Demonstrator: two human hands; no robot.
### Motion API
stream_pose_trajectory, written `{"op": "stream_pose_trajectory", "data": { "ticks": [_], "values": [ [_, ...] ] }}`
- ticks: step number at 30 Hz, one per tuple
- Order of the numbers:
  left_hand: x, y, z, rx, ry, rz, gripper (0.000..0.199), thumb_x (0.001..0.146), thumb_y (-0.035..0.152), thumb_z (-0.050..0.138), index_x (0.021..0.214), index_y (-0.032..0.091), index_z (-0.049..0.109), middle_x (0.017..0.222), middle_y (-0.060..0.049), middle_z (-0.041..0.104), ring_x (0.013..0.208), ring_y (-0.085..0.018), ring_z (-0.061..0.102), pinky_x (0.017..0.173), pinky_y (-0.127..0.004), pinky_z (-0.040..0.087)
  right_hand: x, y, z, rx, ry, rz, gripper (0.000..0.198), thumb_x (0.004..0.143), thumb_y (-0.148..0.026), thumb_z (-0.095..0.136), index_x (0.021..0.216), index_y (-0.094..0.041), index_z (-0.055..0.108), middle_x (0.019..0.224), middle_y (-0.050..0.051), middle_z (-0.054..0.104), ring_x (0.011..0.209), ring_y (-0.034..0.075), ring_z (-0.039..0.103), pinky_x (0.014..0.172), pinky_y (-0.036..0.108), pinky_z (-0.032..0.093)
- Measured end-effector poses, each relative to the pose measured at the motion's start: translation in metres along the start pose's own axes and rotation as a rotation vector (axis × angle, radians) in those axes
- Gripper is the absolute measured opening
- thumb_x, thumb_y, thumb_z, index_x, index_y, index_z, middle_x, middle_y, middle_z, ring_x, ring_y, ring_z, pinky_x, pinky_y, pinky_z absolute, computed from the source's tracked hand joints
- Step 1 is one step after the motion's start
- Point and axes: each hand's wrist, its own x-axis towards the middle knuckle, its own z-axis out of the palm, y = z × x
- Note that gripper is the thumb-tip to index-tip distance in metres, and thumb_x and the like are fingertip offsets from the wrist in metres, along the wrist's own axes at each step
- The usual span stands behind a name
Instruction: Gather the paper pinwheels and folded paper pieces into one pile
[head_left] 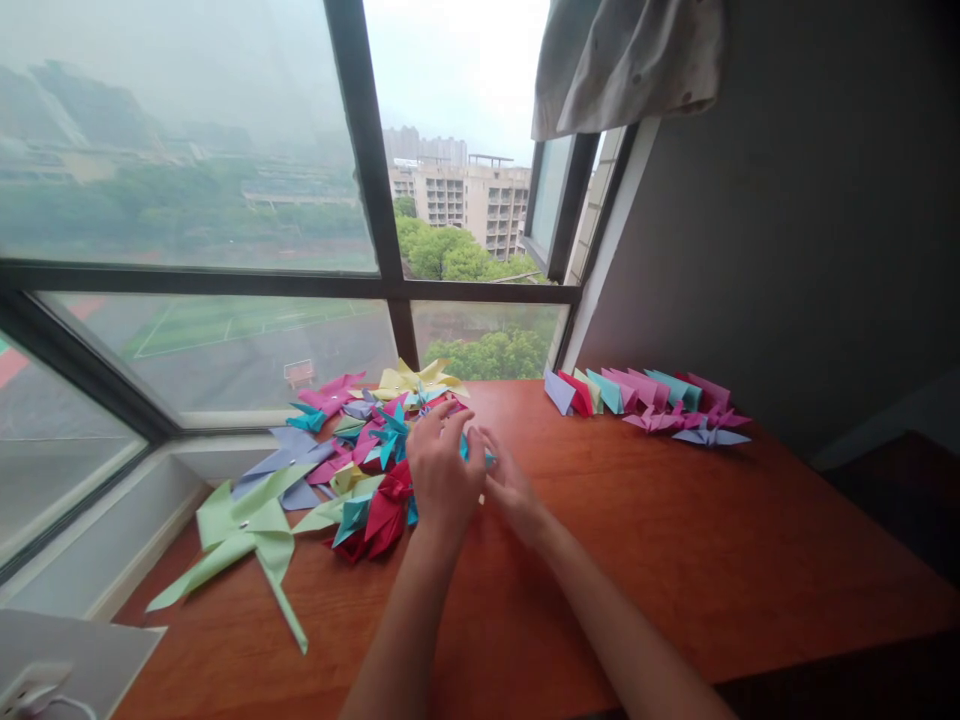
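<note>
My left hand (pixel 444 470) and my right hand (pixel 511 488) meet above the middle of the table, at the right edge of a heap of folded paper. A small blue folded-paper piece (pixel 490 459) shows between them, mostly covered by the fingers. The left fingers curl over it from the left, with the thumb toward the right hand. My right fingers and thumb close on it from the right. Just left of my left hand lie a red paper crane (pixel 388 512), a blue paper crane (pixel 392 437) and several other colourful folded pieces.
A pale green pinwheel (pixel 244 530) lies at the left, a yellow pinwheel (pixel 416 378) behind the heap. Folded papers (pixel 630 388) stand in a row at the back right, with a lavender crane (pixel 711 434) in front. The wooden table (pixel 637 530) meets a window (pixel 480 292).
</note>
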Motion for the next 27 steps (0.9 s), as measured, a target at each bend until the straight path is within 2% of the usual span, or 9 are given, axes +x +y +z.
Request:
{"op": "stream_pose_trajectory", "data": {
  "ticks": [3, 6, 11, 16, 19, 21, 24, 27],
  "values": [
    [-0.007, 0.014, -0.003, -0.019, 0.022, 0.050, 0.023, 0.085, 0.018, 0.055, 0.106, 0.020, 0.066, 0.123, -0.010, 0.060, 0.118, -0.029, 0.053, 0.107, -0.049, 0.035, -0.001, -0.008, -0.004, 0.083, 0.049, -0.001, 0.066, 0.084, -0.046, 0.065, 0.142, -0.032, 0.035, 0.154, 0.005, 0.032, 0.135, 0.028, 0.042, 0.109, 0.045, 0.041],
    [-0.017, 0.028, 0.007, -0.082, -0.078, 0.122, 0.025, 0.085, 0.016, 0.055, 0.107, 0.022, 0.064, 0.125, -0.009, 0.059, 0.119, -0.029, 0.053, 0.106, -0.048, 0.036, -0.016, -0.013, -0.035, -0.034, 0.193, 0.008, 0.062, 0.082, -0.045, 0.067, 0.137, -0.030, 0.042, 0.151, 0.008, 0.037, 0.129, 0.027, 0.049, 0.105, 0.043, 0.044],
    [-0.031, 0.041, 0.028, -0.173, -0.300, 0.185, 0.024, 0.085, 0.015, 0.053, 0.106, 0.023, 0.062, 0.125, -0.009, 0.059, 0.114, -0.028, 0.055, 0.098, -0.046, 0.043, -0.055, -0.024, -0.121, -0.272, 0.437, -0.007, 0.055, 0.082, -0.046, 0.066, 0.131, -0.028, 0.049, 0.142, 0.010, 0.048, 0.116, 0.025, 0.057, 0.094, 0.039, 0.050],
    [-0.043, 0.049, 0.055, -0.280, -0.461, 0.170, 0.024, 0.085, 0.016, 0.053, 0.107, 0.023, 0.061, 0.123, -0.009, 0.059, 0.115, -0.026, 0.056, 0.097, -0.044, 0.046, -0.092, -0.037, -0.222, -0.469, 0.854, -0.123, 0.049, 0.080, -0.046, 0.065, 0.122, -0.022, 0.056, 0.126, 0.012, 0.059, 0.107, 0.023, 0.060, 0.094, 0.041, 0.048],
    [-0.052, 0.056, 0.079, -0.339, -0.563, 0.186, 0.029, 0.084, 0.015, 0.053, 0.111, 0.023, 0.060, 0.124, -0.009, 0.057, 0.116, -0.025, 0.056, 0.098, -0.041, 0.047, -0.107, -0.043, -0.279, -0.601, 1.092, -0.191, 0.051, 0.077, -0.045, 0.066, 0.120, -0.019, 0.057, 0.122, 0.013, 0.061, 0.107, 0.025, 0.059, 0.095, 0.043, 0.047],
    [-0.058, 0.062, 0.098, -0.351, -0.620, 0.220, 0.036, 0.081, 0.012, 0.053, 0.116, 0.022, 0.057, 0.126, -0.010, 0.055, 0.116, -0.024, 0.055, 0.099, -0.040, 0.047, -0.113, -0.046, -0.309, -0.683, 1.196, -0.192, 0.052, 0.076, -0.044, 0.065, 0.120, -0.017, 0.058, 0.121, 0.014, 0.060, 0.107, 0.025, 0.059, 0.094, 0.045, 0.047],
    [-0.064, 0.075, 0.128, -0.298, -0.680, 0.301, 0.045, 0.079, 0.011, 0.054, 0.123, 0.020, 0.054, 0.132, -0.013, 0.050, 0.119, -0.025, 0.052, 0.101, -0.041, 0.045, -0.114, -0.052, -0.343, -0.920, 1.233, -0.208, 0.050, 0.074, -0.044, 0.064, 0.117, -0.017, 0.061, 0.127, 0.015, 0.056, 0.115, 0.028, 0.055, 0.095, 0.045, 0.047],
    [-0.065, 0.094, 0.158, -0.192, -0.688, 0.381, 0.046, 0.082, 0.019, 0.056, 0.127, 0.021, 0.052, 0.142, -0.015, 0.042, 0.127, -0.030, 0.045, 0.104, -0.046, 0.041, -0.108, -0.058, -0.367, -1.227, 1.129, -0.227, 0.045, 0.073, -0.046, 0.064, 0.110, -0.020, 0.067, 0.135, 0.013, 0.050, 0.126, 0.030, 0.046, 0.105, 0.046, 0.039]
  ]
}}
